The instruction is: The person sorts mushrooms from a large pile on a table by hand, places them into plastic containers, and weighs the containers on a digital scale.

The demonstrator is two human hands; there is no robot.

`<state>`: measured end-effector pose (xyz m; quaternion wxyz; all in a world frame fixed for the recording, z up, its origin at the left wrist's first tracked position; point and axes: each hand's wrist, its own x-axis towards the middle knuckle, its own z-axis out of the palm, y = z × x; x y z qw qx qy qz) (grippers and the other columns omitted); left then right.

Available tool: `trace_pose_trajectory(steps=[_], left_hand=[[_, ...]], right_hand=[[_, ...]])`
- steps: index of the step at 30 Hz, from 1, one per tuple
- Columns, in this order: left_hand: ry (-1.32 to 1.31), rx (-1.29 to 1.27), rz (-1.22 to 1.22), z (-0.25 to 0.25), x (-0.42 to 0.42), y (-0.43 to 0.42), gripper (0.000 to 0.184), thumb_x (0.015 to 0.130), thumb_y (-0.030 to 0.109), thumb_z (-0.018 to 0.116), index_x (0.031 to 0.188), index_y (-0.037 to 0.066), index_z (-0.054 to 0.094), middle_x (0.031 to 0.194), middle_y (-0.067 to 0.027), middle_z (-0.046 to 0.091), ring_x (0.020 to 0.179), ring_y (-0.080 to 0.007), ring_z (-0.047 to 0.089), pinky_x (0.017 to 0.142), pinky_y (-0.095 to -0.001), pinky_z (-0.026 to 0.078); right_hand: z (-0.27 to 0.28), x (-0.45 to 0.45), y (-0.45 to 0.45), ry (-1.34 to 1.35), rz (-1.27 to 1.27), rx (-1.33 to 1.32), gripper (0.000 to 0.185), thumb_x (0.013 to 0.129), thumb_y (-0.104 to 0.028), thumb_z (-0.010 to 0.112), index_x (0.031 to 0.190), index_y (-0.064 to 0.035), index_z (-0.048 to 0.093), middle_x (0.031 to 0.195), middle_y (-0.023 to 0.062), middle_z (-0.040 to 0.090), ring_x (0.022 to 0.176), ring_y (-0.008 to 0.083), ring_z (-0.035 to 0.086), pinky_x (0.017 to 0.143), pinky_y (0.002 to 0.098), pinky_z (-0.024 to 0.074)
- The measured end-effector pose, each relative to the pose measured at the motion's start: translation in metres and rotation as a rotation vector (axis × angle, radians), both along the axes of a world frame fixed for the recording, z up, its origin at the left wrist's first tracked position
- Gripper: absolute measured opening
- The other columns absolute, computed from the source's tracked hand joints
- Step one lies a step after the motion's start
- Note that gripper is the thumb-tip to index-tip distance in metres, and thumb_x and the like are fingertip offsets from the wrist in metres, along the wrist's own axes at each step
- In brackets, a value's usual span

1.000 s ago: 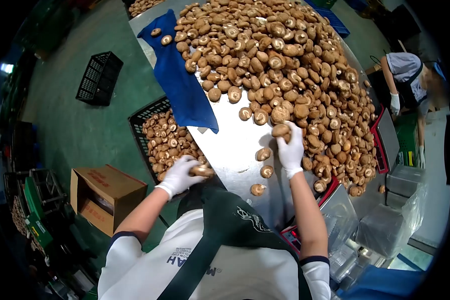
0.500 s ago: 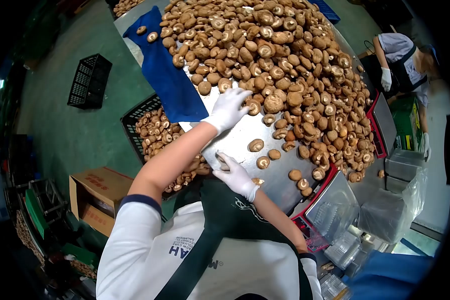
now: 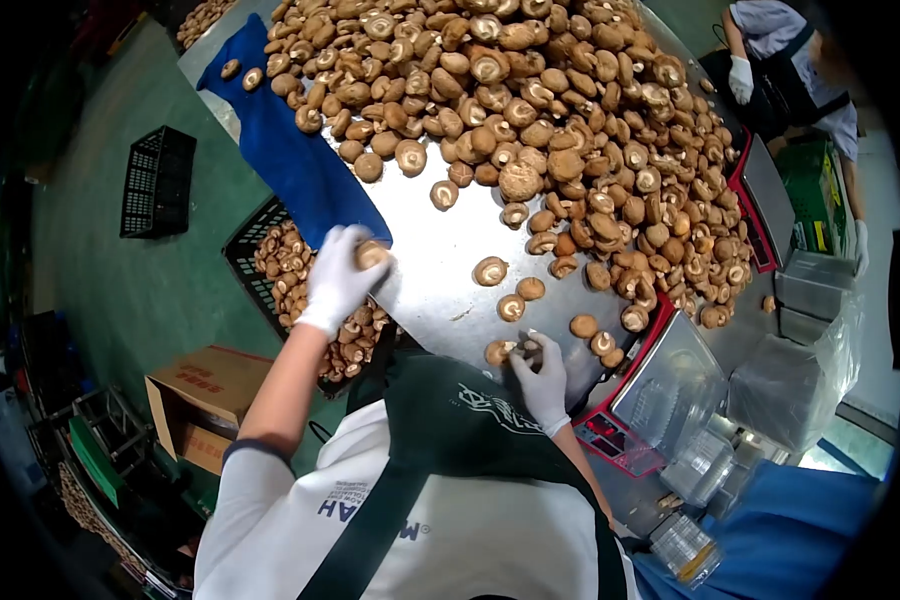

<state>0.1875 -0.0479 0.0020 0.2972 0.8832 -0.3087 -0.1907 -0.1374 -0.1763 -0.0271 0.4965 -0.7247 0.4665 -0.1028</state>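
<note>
My left hand [image 3: 338, 280], in a white glove, is closed around a brown shiitake mushroom [image 3: 372, 255]. It is above the table's left edge, beside the blue cloth [image 3: 315, 180] and over the black crate [image 3: 245, 250] of mushrooms. Close to my apron, my gloved right hand [image 3: 542, 382] has its fingers curled, with the fingertips at the pale stem of another shiitake mushroom [image 3: 498, 352] on the metal table [image 3: 440, 275]. A few loose mushrooms [image 3: 490, 271] lie between my hands and the large mushroom pile [image 3: 560, 150].
Red-edged scales [image 3: 670, 385] stand at my right, near clear plastic boxes [image 3: 695, 465]. A co-worker's gloved hand [image 3: 741, 80] shows at upper right, above a green crate [image 3: 810, 195]. On the floor at left are an empty black crate [image 3: 158, 182] and a cardboard box [image 3: 210, 390].
My left hand has drawn back leftward from the pile's edge and now holds a mushroom. My right hand has shifted right, to a mushroom near the table's front edge. The view has shifted slightly.
</note>
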Motion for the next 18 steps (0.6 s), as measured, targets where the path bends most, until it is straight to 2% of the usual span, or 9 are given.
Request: trace_pose_trajectory(steps=[2, 4, 5, 9, 11, 13, 14, 16, 18], left_hand=[[-0.057, 0.245, 0.02, -0.01, 0.002, 0.05, 0.049, 0.072, 0.026, 0.081, 0.112, 0.006, 0.06, 0.114, -0.0139, 0.055, 0.11, -0.0322, 0.055, 0.094, -0.0405, 0.047], [-0.177, 0.285, 0.049, -0.021, -0.008, 0.079, 0.059, 0.072, 0.026, 0.081, 0.122, 0.008, 0.057, 0.123, -0.0147, 0.052, 0.116, -0.0332, 0.051, 0.099, -0.0422, 0.044], [-0.176, 0.237, 0.015, -0.029, -0.012, 0.086, 0.066, 0.073, 0.025, 0.081, 0.131, 0.009, 0.053, 0.132, -0.0158, 0.049, 0.12, -0.0354, 0.048, 0.102, -0.044, 0.042], [-0.023, -0.043, -0.12, -0.033, -0.039, 0.036, 0.058, 0.08, 0.021, 0.072, 0.131, 0.0, 0.051, 0.138, -0.02, 0.047, 0.127, -0.0378, 0.046, 0.108, -0.0425, 0.038], [0.06, -0.192, -0.199, -0.032, -0.058, -0.01, 0.057, 0.081, 0.018, 0.07, 0.133, 0.002, 0.051, 0.138, -0.0211, 0.046, 0.124, -0.0378, 0.05, 0.106, -0.0407, 0.042], [-0.008, -0.232, -0.331, -0.032, -0.074, -0.052, 0.059, 0.082, 0.018, 0.069, 0.135, 0.005, 0.049, 0.138, -0.0209, 0.046, 0.123, -0.039, 0.05, 0.104, -0.04, 0.043], [-0.17, -0.243, -0.395, -0.035, -0.082, -0.072, 0.059, 0.081, 0.018, 0.069, 0.135, 0.006, 0.05, 0.139, -0.0213, 0.045, 0.122, -0.0383, 0.051, 0.103, -0.0385, 0.043], [-0.287, -0.279, -0.44, -0.05, -0.092, -0.101, 0.054, 0.081, 0.017, 0.068, 0.132, 0.009, 0.054, 0.131, -0.0193, 0.051, 0.118, -0.035, 0.053, 0.102, -0.0364, 0.043], [-0.058, -0.196, -0.513, -0.059, -0.093, -0.108, 0.05, 0.08, 0.016, 0.069, 0.128, 0.008, 0.055, 0.125, -0.0174, 0.054, 0.117, -0.0345, 0.052, 0.102, -0.0382, 0.043]], right_hand=[[-0.004, 0.006, 0.007, 0.049, 0.06, -0.05, 0.058, 0.076, -0.017, 0.08, 0.126, -0.0049, 0.053, 0.107, 0.0087, 0.055, 0.085, 0.0181, 0.059, 0.077, 0.0299, 0.0507], [-0.021, 0.009, 0.014, 0.004, 0.12, -0.242, 0.06, 0.076, -0.018, 0.08, 0.128, -0.0057, 0.052, 0.107, 0.0097, 0.057, 0.085, 0.0199, 0.059, 0.079, 0.031, 0.0511], [-0.024, 0.008, 0.014, 0.014, 0.115, -0.205, 0.059, 0.076, -0.017, 0.079, 0.127, -0.0058, 0.052, 0.107, 0.01, 0.057, 0.084, 0.0201, 0.059, 0.079, 0.0312, 0.0511], [-0.023, 0.009, 0.009, 0.013, 0.099, -0.064, 0.053, 0.078, -0.014, 0.075, 0.126, -0.0056, 0.054, 0.107, 0.0105, 0.058, 0.082, 0.0199, 0.06, 0.079, 0.0312, 0.0511], [-0.021, 0.006, 0.008, -0.02, 0.095, -0.084, 0.05, 0.079, -0.011, 0.073, 0.125, -0.0052, 0.056, 0.105, 0.0103, 0.059, 0.081, 0.0191, 0.059, 0.077, 0.0306, 0.0511], [-0.017, 0.006, 0.007, -0.064, 0.095, -0.191, 0.047, 0.079, -0.008, 0.071, 0.125, -0.0047, 0.057, 0.104, 0.0098, 0.059, 0.08, 0.0181, 0.059, 0.075, 0.0296, 0.051], [-0.016, 0.005, 0.005, -0.074, 0.061, -0.206, 0.047, 0.079, -0.007, 0.071, 0.125, -0.0047, 0.057, 0.104, 0.0096, 0.059, 0.08, 0.0174, 0.059, 0.075, 0.029, 0.0509], [-0.016, 0.002, 0.003, -0.092, -0.009, -0.23, 0.047, 0.079, -0.005, 0.07, 0.124, -0.0047, 0.058, 0.104, 0.0092, 0.059, 0.079, 0.0161, 0.058, 0.073, 0.0278, 0.0506], [-0.023, -0.002, -0.002, -0.16, -0.086, -0.2, 0.049, 0.08, -0.003, 0.07, 0.128, -0.0027, 0.056, 0.105, 0.0077, 0.059, 0.08, 0.0142, 0.057, 0.074, 0.0262, 0.0498]])
